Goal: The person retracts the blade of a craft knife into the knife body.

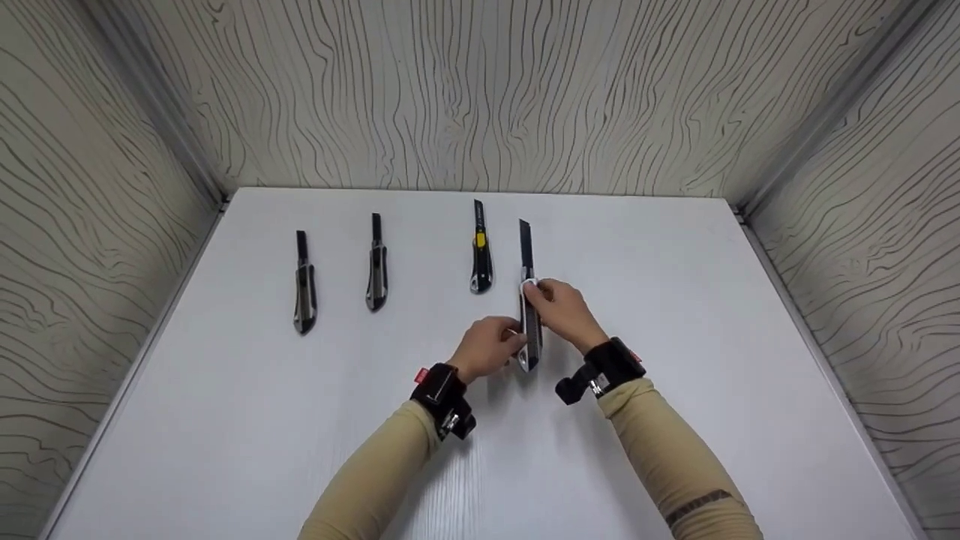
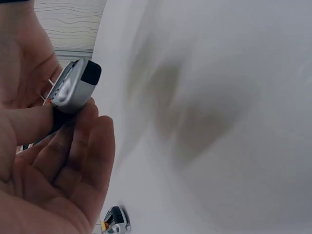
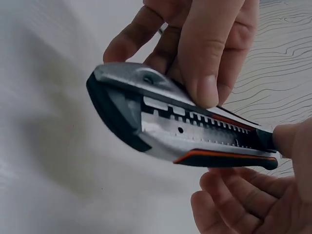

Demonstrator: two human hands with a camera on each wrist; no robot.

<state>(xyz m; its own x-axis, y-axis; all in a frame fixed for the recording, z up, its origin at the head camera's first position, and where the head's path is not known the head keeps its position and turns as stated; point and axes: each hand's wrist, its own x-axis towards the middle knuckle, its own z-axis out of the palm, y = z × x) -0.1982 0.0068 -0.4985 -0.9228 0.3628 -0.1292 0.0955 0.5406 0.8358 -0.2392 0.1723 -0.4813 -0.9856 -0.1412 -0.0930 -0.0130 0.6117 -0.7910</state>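
A silver and black utility knife (image 1: 532,330) with orange trim, seen in the right wrist view, is held above the white table between both hands. Its dark blade (image 1: 526,244) extends out, pointing away from the person. My left hand (image 1: 487,346) pinches the handle near its rear end, thumb on the side edge. Further up, my right hand (image 1: 564,309) grips the front of the handle, its thumb at the slider. The left wrist view shows the knife's rounded metal butt (image 2: 75,90) sticking out past the left fingers.
A black utility knife with a yellow slider (image 1: 481,259) lies just left of the held one. Two grey-black utility knives, one middle-left (image 1: 377,277) and one far left (image 1: 305,300), lie with blades extended. Wood-patterned panels (image 1: 480,97) enclose the white table (image 1: 225,420).
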